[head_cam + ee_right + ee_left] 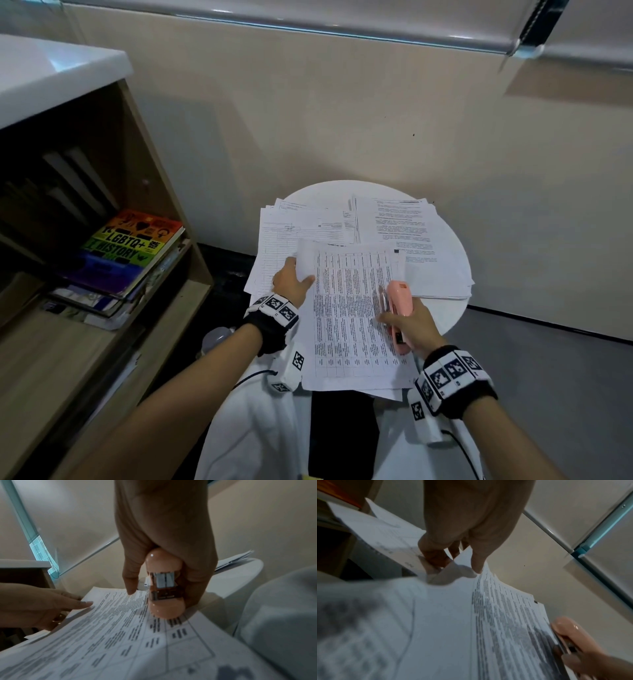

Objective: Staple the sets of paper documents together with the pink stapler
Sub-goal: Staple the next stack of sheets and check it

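Sheets of the table-printed set (352, 308) over the round table's (455, 308) near edge are pinched at the left margin by the left hand (293, 282); pink stapler (399, 308), gripped in the right hand (409, 327), should be fired only once corners are squared.

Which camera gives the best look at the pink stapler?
The right wrist view: the pink stapler fills mid-frame, metal mouth visible, gripped by the right hand. The head view shows it small; the left wrist view catches one blurred end at the corner.

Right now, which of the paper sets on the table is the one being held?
The table-printed set nearest the person: the left hand grips its left edge, and the pink stapler is at its right edge. The other piles lie untouched behind.
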A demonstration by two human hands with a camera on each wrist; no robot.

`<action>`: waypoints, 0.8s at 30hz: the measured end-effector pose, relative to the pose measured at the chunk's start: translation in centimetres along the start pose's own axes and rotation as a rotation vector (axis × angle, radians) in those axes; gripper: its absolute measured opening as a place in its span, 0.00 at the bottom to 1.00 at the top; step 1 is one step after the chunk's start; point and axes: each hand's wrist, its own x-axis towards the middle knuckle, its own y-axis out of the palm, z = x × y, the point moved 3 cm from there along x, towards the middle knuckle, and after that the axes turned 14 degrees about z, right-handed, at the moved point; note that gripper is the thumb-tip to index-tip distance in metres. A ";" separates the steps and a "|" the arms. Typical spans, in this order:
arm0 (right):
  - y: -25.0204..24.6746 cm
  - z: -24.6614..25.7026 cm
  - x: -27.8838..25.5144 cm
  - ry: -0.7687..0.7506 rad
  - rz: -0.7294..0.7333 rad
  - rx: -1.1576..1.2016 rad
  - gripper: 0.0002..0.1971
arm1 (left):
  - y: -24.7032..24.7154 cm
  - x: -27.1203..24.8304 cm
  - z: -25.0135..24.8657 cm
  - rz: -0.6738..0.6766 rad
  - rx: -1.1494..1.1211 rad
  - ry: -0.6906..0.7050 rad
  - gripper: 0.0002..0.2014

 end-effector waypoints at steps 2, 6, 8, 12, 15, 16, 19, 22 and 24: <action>0.0 0.0 0.0 0.000 -0.002 0.022 0.27 | -0.5 0.1 -0.5 -0.018 -0.026 -0.101 0.23; -0.1 -0.1 0.1 0.010 -0.001 0.040 0.27 | -0.8 0.2 -1.5 0.113 0.053 -0.230 0.19; -0.1 0.0 -0.1 0.004 0.008 0.065 0.26 | -0.5 0.2 -1.0 0.178 0.031 -0.213 0.20; -0.5 0.2 -0.8 -0.028 -0.008 0.125 0.24 | 0.0 0.1 0.6 0.083 -0.097 -0.104 0.34; -0.7 0.6 -1.6 -0.080 0.045 0.201 0.27 | 0.1 -1.0 -0.3 0.163 -0.386 0.018 0.30; -0.8 0.9 -2.0 -0.097 0.065 0.218 0.30 | -0.2 -1.4 -1.0 0.209 -0.448 0.052 0.26; -1.5 2.7 -3.6 -0.167 0.142 0.237 0.33 | -1.9 -2.5 -3.5 0.275 -0.467 0.159 0.20; -2.4 5.7 -5.4 -0.253 0.232 0.305 0.22 | -3.7 -3.3 -6.2 0.281 -0.540 0.243 0.17; -2.3 8.1 -6.4 -0.304 0.320 0.202 0.22 | -4.1 -3.6 -7.9 0.252 -0.559 0.304 0.18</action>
